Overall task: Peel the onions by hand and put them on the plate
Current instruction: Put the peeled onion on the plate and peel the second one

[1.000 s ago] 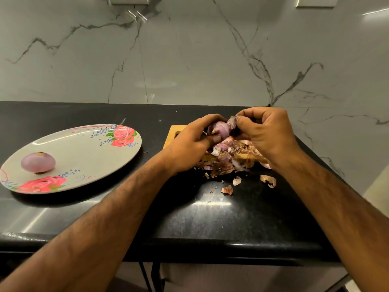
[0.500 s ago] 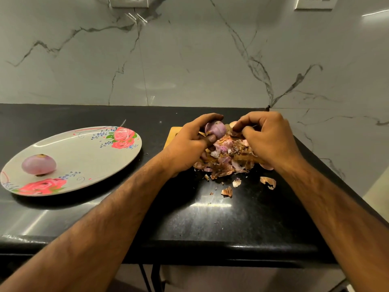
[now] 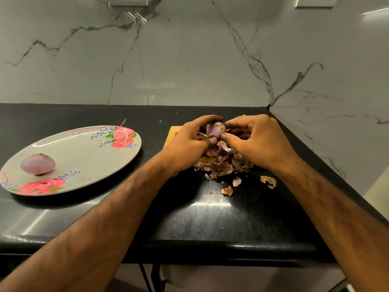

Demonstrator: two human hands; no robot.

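Observation:
A small purple onion (image 3: 215, 129) with bits of dry skin on it is held above a pile of peels (image 3: 222, 165). My left hand (image 3: 190, 144) grips it from the left, fingers curled over the top and thumb under it. My right hand (image 3: 254, 140) pinches the onion's right side with thumb and fingertips. A peeled onion (image 3: 37, 164) lies on the left part of the oval floral plate (image 3: 88, 157). The peels partly cover a yellow wooden board (image 3: 171, 133).
Loose peel scraps (image 3: 268, 181) lie on the black counter (image 3: 210, 218) in front of the pile. The counter's front edge runs near my forearms, its right edge slants close by my right arm. A marble wall stands behind.
My right hand has come back to the onion and now pinches its right side; a second ago it was tugging skin off to the right. The view has tilted down slightly.

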